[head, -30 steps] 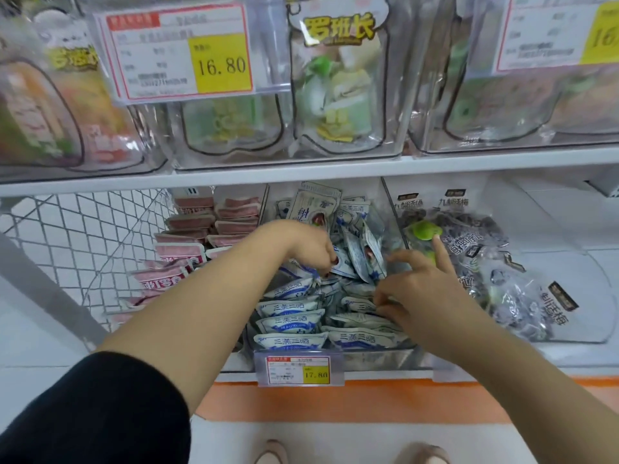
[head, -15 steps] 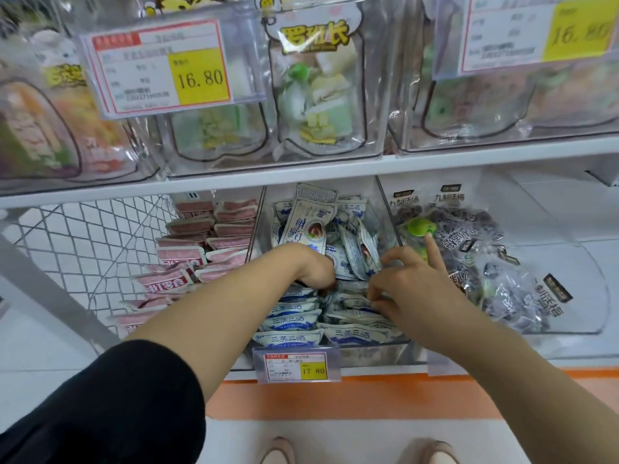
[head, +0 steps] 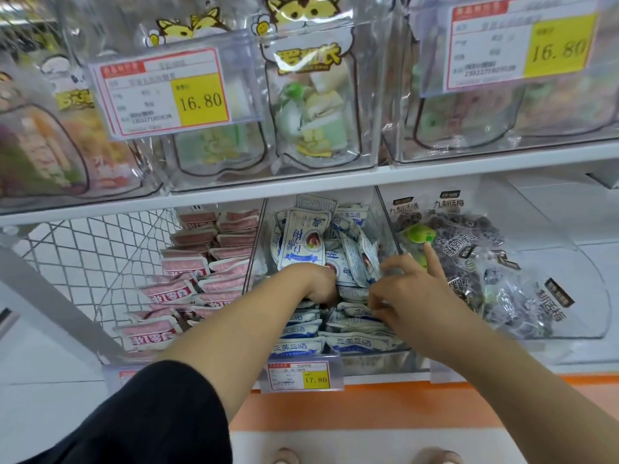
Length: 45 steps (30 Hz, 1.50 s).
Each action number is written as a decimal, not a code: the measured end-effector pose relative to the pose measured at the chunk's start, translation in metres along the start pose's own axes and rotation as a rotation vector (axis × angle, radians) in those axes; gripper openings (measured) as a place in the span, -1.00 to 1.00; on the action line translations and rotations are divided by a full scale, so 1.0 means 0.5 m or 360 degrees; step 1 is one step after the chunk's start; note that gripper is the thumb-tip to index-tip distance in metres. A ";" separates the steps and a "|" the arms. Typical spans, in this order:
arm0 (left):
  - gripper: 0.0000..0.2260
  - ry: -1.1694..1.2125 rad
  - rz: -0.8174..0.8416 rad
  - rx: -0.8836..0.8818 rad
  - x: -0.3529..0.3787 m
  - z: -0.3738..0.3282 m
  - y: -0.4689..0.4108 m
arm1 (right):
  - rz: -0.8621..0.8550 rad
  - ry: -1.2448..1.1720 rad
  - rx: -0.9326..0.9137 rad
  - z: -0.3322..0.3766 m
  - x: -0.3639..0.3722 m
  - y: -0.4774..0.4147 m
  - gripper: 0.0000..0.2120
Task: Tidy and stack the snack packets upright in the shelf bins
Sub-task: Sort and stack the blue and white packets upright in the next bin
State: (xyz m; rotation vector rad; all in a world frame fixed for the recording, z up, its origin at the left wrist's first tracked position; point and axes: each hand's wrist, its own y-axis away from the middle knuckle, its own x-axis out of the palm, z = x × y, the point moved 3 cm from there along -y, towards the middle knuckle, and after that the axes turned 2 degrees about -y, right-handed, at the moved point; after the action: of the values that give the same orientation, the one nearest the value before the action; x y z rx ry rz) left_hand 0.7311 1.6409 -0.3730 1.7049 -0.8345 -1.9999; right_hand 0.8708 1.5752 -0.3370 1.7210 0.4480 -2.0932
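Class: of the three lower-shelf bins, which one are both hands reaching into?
The middle bin, with blue-and-white packets; pink packets fill the left one, dark plum bags the right.

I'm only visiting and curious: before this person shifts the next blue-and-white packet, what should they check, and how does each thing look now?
1. Both hands inside the middle clear plastic bin: ok.
2. Rows of front blue-and-white foil snack packets neat: ok.
3. The back packets upright: not ok, they lean in a loose heap.
4. Grip of the left hand: cannot tell, fingers buried among packets.
5. Grip of the right hand: cannot tell, curled fingers meet packets.
6. The pink flat snack packets in their own bin: ok.
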 end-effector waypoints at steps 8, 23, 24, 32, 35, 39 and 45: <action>-0.66 0.0433 -0.0164 0.0055 0.017 0.007 -0.008 | -0.0017 -0.0002 -0.0005 -0.001 0.001 0.001 -0.89; -0.77 0.0908 -0.0388 0.0152 0.041 0.040 -0.011 | -0.0123 -0.0020 -0.0065 -0.011 -0.001 0.006 -0.86; -0.77 0.0987 -0.0413 0.0171 0.036 0.041 -0.007 | -0.0144 -0.0024 -0.0077 -0.011 -0.001 0.006 -0.86; -0.80 0.0595 -0.0311 0.0202 0.004 0.044 0.019 | -0.0282 -0.0076 -0.0114 -0.009 -0.006 0.017 -0.91; -0.71 0.0394 -0.0177 0.0191 0.008 0.034 0.012 | -0.0194 -0.0028 -0.0113 -0.006 -0.007 0.017 -0.89; -0.66 0.0253 -0.0094 0.0094 0.005 0.027 -0.014 | -0.0139 -0.0029 -0.0106 -0.007 -0.006 0.016 -0.89; -0.53 0.0112 -0.0212 -0.0227 0.025 0.008 -0.042 | -0.0121 -0.0054 -0.0088 -0.009 -0.003 0.014 -0.90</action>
State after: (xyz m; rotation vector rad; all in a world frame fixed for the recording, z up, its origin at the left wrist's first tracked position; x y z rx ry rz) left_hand 0.7265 1.6497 -0.3956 1.7780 -0.5537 -2.0188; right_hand 0.8782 1.5713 -0.3361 1.6589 0.5642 -2.1387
